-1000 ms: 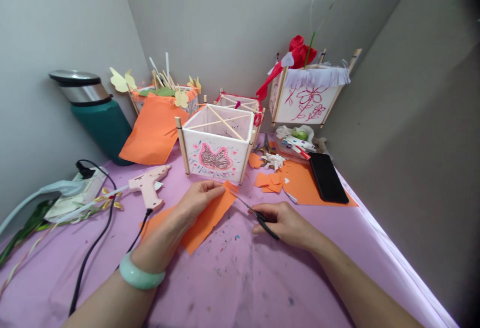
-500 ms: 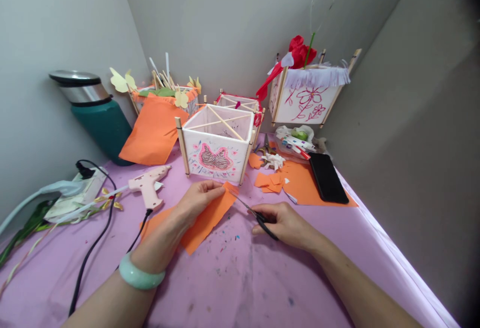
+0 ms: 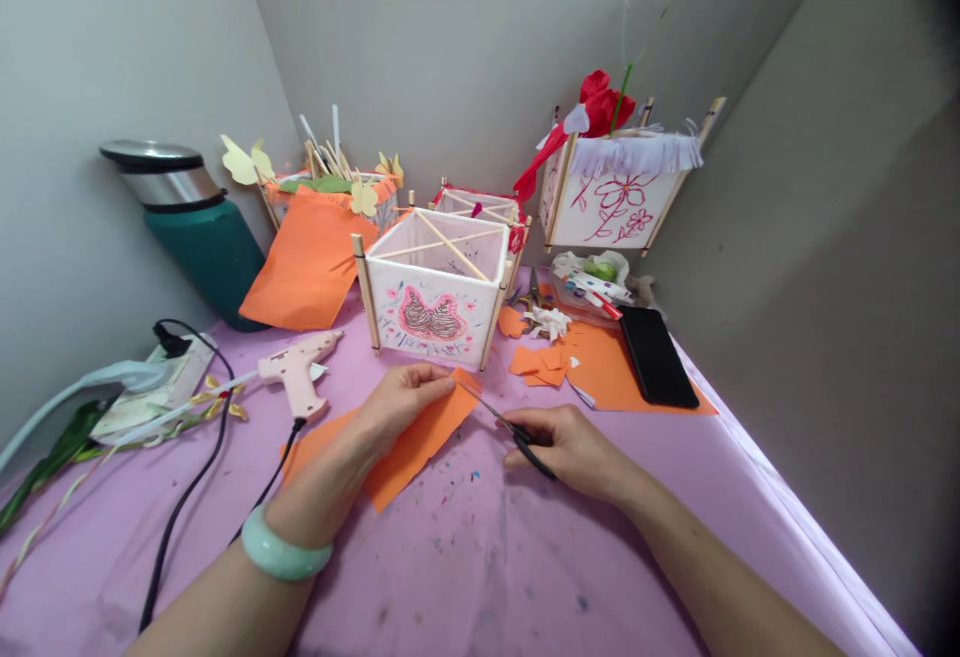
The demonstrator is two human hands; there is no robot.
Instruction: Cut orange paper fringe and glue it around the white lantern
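An orange paper strip (image 3: 420, 452) is pinched near its far end by my left hand (image 3: 409, 402), thumb on top. My right hand (image 3: 566, 447) grips black-handled scissors (image 3: 525, 440), fingers in the loops. Their blades reach the strip's far end, beside my left fingertips, where small cuts show along the edge. Part of the strip is hidden under my left hand and forearm. Just beyond my hands stands a white box lantern (image 3: 435, 312) with wooden corner sticks and a butterfly drawing on its front.
A pink glue gun (image 3: 300, 369) with a black cord lies left, near a power strip (image 3: 154, 397) and a teal bottle (image 3: 202, 247). Orange paper scraps (image 3: 541, 365) and a black phone (image 3: 656, 357) lie right. Behind stands a flower-drawn lantern (image 3: 615, 197).
My left hand and the orange strip have shifted very slightly right. The scissors stay at the strip's far end, with almost no visible movement of my right hand.
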